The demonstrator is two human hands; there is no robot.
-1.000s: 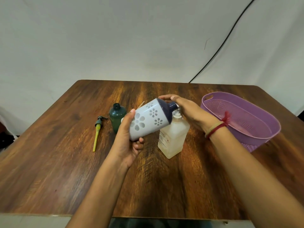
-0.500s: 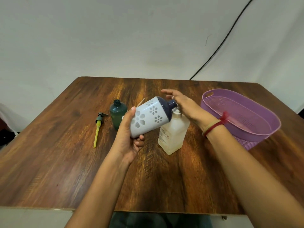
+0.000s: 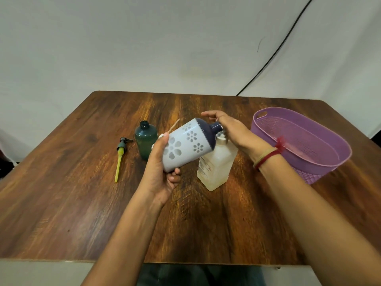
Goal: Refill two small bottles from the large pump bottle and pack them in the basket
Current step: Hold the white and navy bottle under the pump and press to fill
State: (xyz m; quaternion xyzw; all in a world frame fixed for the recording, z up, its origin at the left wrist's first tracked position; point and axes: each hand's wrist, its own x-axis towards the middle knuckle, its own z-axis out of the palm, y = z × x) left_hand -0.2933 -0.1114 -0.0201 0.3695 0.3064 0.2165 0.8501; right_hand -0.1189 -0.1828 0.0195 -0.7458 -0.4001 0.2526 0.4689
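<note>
The left hand [image 3: 158, 174] grips the flowered pump bottle [image 3: 185, 143], tilted, with its dark neck over the pale small bottle [image 3: 216, 168] standing on the bench [image 3: 61, 203] — the right hand [image 3: 233, 131] is beside both necks (grip hidden).

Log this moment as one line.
left hand: grips floral bottle, tilted, mouth over clear bottle | right hand: by their necks, grip unclear | green bottle: uncapped

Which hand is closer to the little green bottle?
Left. The left hand grips the flowered bottle right beside the green bottle; the right hand is farther off, past the flowered bottle, at the clear bottle's top.
</note>
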